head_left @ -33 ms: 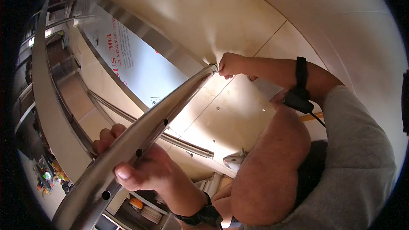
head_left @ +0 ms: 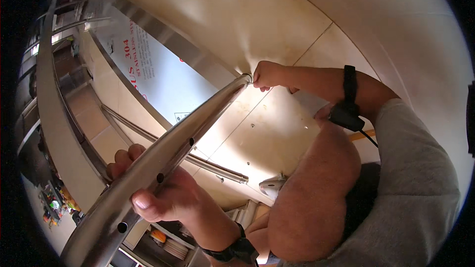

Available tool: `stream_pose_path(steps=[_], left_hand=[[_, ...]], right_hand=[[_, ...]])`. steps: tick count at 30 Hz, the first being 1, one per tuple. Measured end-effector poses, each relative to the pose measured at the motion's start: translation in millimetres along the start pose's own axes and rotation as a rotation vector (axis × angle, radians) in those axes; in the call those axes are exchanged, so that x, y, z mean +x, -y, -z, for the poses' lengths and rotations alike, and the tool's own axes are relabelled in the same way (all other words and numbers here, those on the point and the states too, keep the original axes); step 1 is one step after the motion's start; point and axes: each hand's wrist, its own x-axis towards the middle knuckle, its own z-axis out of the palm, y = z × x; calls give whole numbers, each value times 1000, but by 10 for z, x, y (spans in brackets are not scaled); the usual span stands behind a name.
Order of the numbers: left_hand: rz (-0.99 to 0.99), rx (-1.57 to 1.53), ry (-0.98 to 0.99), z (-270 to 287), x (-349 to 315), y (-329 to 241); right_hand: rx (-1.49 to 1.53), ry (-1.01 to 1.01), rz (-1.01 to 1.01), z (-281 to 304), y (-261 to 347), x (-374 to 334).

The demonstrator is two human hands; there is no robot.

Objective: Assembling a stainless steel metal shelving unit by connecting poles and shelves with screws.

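Observation:
A long, shiny metal tube (head_left: 173, 143) runs slantwise from the lower left up to the wall, with several round holes along its side. My left hand (head_left: 170, 200) wraps around its nearer part, thumb on the right side and fingers over the left. At the tube's far end, my right hand (head_left: 268, 75) is closed, its fingertips pinched against the end. Whatever those fingers hold there, if anything, is hidden. Beyond the tube lies a bluish-white film-covered metal sheet (head_left: 163, 76) with red print.
Small holes dot the beige tiled wall (head_left: 277, 113). A shorter metal rail (head_left: 217, 169) sits below the tube, near a rounded metal fitting (head_left: 272, 186). Stacked plates (head_left: 174, 248) stand in a shelf at the bottom. My bent knee (head_left: 314, 193) is close on the right.
The near part of the tube and my left hand have shifted very slightly to the left. My right hand stays in place.

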Motion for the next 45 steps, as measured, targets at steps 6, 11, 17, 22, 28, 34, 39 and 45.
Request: stream_pose_path(steps=[6,11,17,22,28,34,39,45], left_hand=[[3,34,-50,-18,4,28],[-9,25,-57,-15,9,37],[2,13,-31,-39,10,20],[7,252,-174,-185,7,18],[28,251,-196,-204,11,45],[-19,251,-234,-237,31,48],[34,240,-168,-217,31,9],[10,253,-195,-229,24,13]], right_hand=[[-595,-301,287,-192,-132,42],[-859,-424,423,-324,-137,-82],[-685,-376,272,-324,-156,51],[414,146,-158,-58,-87,137],[328,110,-151,-40,-81,125],[-881,-260,324,-331,17,15],[-859,-551,503,-335,-43,-129],[90,76,-69,-168,-81,155]])
